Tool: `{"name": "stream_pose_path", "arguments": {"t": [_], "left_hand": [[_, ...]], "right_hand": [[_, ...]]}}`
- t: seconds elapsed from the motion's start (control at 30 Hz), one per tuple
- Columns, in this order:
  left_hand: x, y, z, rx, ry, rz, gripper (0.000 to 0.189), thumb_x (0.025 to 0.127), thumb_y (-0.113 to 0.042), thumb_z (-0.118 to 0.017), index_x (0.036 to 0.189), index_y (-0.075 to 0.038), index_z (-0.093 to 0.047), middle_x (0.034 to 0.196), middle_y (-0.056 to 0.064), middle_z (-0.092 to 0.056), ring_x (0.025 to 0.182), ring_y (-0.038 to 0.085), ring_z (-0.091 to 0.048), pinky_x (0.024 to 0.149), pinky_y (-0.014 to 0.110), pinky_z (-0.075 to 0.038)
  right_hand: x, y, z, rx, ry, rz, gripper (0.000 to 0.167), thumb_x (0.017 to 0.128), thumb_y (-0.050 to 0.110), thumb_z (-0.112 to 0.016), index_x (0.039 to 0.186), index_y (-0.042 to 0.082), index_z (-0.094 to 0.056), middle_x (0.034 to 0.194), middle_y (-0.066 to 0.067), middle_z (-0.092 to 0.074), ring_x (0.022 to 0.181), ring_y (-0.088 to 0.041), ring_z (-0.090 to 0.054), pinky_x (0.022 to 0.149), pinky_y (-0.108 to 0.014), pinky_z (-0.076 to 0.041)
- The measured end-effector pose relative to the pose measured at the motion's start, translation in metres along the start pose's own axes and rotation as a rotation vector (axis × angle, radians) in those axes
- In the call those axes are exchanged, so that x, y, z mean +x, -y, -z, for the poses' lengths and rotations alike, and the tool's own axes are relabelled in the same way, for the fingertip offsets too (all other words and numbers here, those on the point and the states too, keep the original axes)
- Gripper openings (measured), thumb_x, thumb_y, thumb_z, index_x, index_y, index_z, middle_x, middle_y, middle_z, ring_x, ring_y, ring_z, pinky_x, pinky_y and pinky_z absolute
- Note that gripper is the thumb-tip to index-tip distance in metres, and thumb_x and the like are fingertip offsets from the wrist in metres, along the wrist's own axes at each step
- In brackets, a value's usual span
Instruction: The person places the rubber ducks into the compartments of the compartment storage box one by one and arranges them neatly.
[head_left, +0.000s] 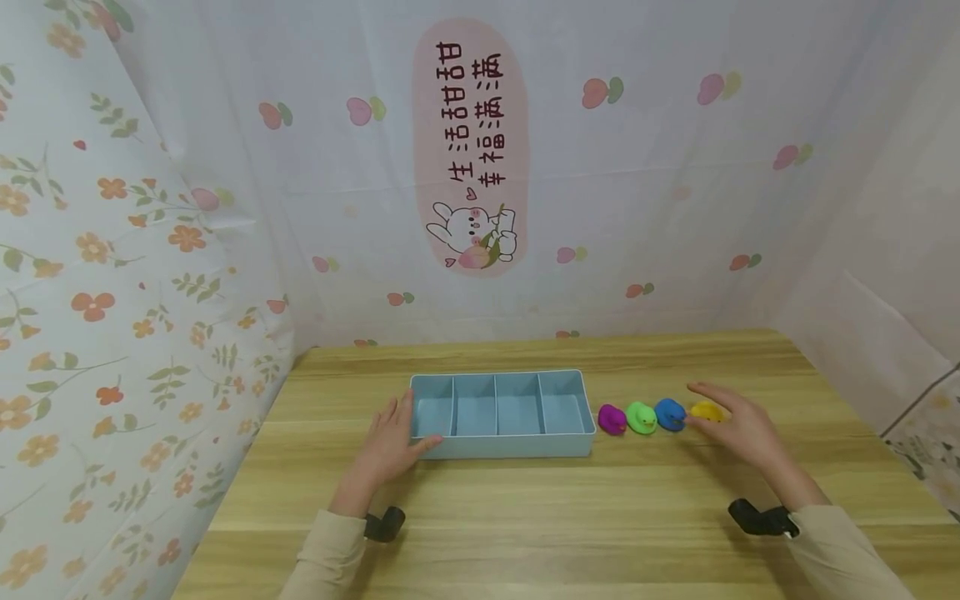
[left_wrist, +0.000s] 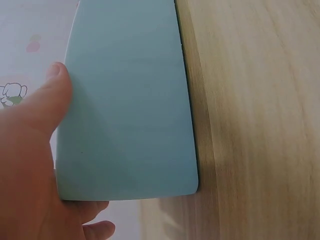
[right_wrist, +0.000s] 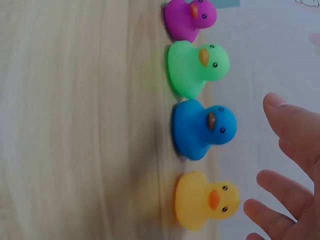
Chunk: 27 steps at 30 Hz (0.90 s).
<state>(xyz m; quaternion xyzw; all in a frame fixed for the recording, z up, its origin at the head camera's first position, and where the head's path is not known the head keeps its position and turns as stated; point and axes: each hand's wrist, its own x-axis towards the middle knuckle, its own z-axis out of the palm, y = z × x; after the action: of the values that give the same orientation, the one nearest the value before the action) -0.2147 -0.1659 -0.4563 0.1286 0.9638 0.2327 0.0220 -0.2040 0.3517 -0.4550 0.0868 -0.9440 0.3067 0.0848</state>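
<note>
A light blue divided box point(head_left: 510, 447) lies on the wooden table, its several compartments empty. My left hand point(head_left: 386, 446) holds its left end, thumb at the front wall's upper edge and fingers along the end wall. Right of the box, small rubber ducks stand in a row: a purple duck point(head_left: 612, 419), a green duck point(head_left: 641, 418), a blue duck point(head_left: 670, 414) and a yellow duck point(right_wrist: 200, 201). Over the yellow one hovers my right hand point(head_left: 742, 429), thumb and fingers spread apart and holding nothing. In the head view that hand partly covers the yellow duck.
The wooden table point(head_left: 525, 517) runs up to a printed curtain point(head_left: 637, 192) at the back. Flowered cloth point(head_left: 150, 333) hangs along the left side. A black wrist mount point(head_left: 385, 525) sits on the left wrist, with another black mount point(head_left: 761, 518) on the right.
</note>
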Motion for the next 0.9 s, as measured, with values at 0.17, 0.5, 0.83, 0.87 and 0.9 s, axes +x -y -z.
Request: {"name": "stream_pose_path", "arguments": {"t": [0.17,0.5,0.83,0.87,0.9], "left_hand": [[0.000,0.002,-0.002,-0.003,-0.007,-0.002,0.096,0.089,-0.052,-0.059,0.149,0.009,-0.014,0.154,0.026,-0.024,0.143,0.045,-0.018,0.113,0.063,-0.015],[0.001,0.003,-0.003,-0.011,-0.012,-0.002,0.096,0.090,-0.051,-0.059,0.149,0.010,-0.014,0.154,0.026,-0.023,0.142,0.045,-0.018,0.114,0.059,-0.018],[0.001,0.003,-0.003,-0.047,-0.001,0.008,0.098,0.089,-0.053,-0.058,0.149,0.008,-0.012,0.155,0.025,-0.020,0.143,0.044,-0.015,0.116,0.053,-0.021],[0.001,0.003,-0.003,-0.050,-0.002,0.005,0.098,0.089,-0.053,-0.058,0.149,0.009,-0.012,0.155,0.025,-0.020,0.143,0.045,-0.016,0.115,0.054,-0.021],[0.001,0.003,-0.004,-0.049,-0.004,0.001,0.098,0.089,-0.053,-0.058,0.149,0.009,-0.012,0.155,0.025,-0.020,0.143,0.045,-0.016,0.115,0.054,-0.022]], "right_hand": [[-0.003,-0.007,0.001,0.003,0.004,-0.035,0.059,0.088,0.030,-0.069,0.136,0.000,-0.049,0.139,-0.033,-0.042,0.124,-0.057,-0.036,0.091,-0.072,-0.031],[-0.010,-0.024,-0.006,0.003,-0.007,-0.079,0.057,0.088,0.028,-0.069,0.132,-0.003,-0.050,0.134,-0.037,-0.044,0.120,-0.059,-0.037,0.088,-0.073,-0.033],[-0.012,-0.033,-0.008,0.025,0.009,-0.126,0.058,0.089,0.028,-0.068,0.134,-0.003,-0.048,0.135,-0.038,-0.041,0.120,-0.062,-0.034,0.087,-0.075,-0.031],[-0.012,-0.035,-0.008,0.024,0.013,-0.130,0.059,0.089,0.029,-0.068,0.134,-0.003,-0.047,0.135,-0.039,-0.041,0.120,-0.062,-0.034,0.087,-0.075,-0.031],[-0.012,-0.036,-0.007,0.022,0.014,-0.132,0.059,0.089,0.029,-0.068,0.135,-0.003,-0.047,0.135,-0.039,-0.041,0.120,-0.062,-0.034,0.087,-0.075,-0.032]]}}
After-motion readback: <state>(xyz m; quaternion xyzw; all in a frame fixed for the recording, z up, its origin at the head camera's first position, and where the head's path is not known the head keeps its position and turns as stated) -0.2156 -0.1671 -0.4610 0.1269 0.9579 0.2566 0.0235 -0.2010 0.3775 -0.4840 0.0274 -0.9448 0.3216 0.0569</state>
